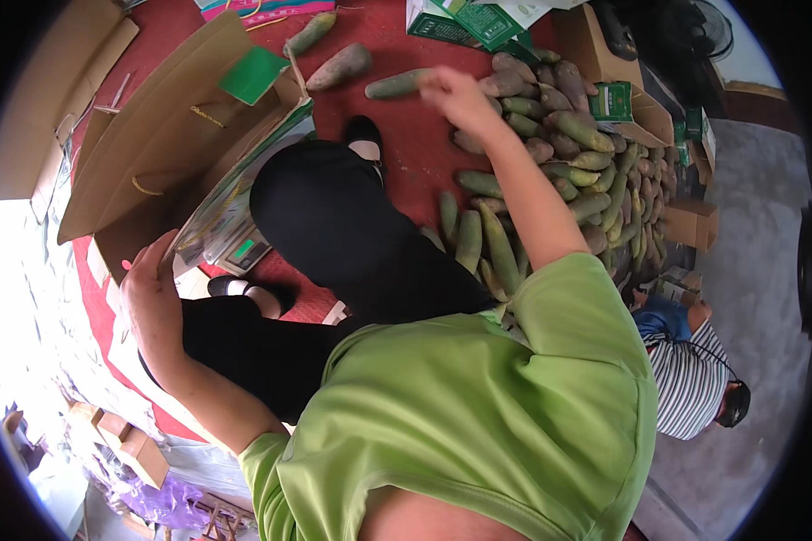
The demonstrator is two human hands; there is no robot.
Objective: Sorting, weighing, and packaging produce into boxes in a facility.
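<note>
My right hand (460, 101) is stretched over the red floor covering, its fingers closed at the right end of a long green radish (395, 86). To its right lies a large heap of green radishes (579, 131) mixed with brownish-purple roots (505, 84). At the left, my left hand (151, 288) grips the near edge of an upright open cardboard box (176, 131) with cord handles and a green flap. The box stands by a scale (244, 255) with a lit green display, partly hidden by my knee. My left fingertips are partly hidden against the cardboard.
Another green radish (311, 33) and a brownish root (340, 67) lie on the red floor covering (406, 135). Green-and-white cartons (478, 22) stand at the back, and an open carton (651, 119) is beside the heap. A person in a striped shirt (687, 379) is at the right.
</note>
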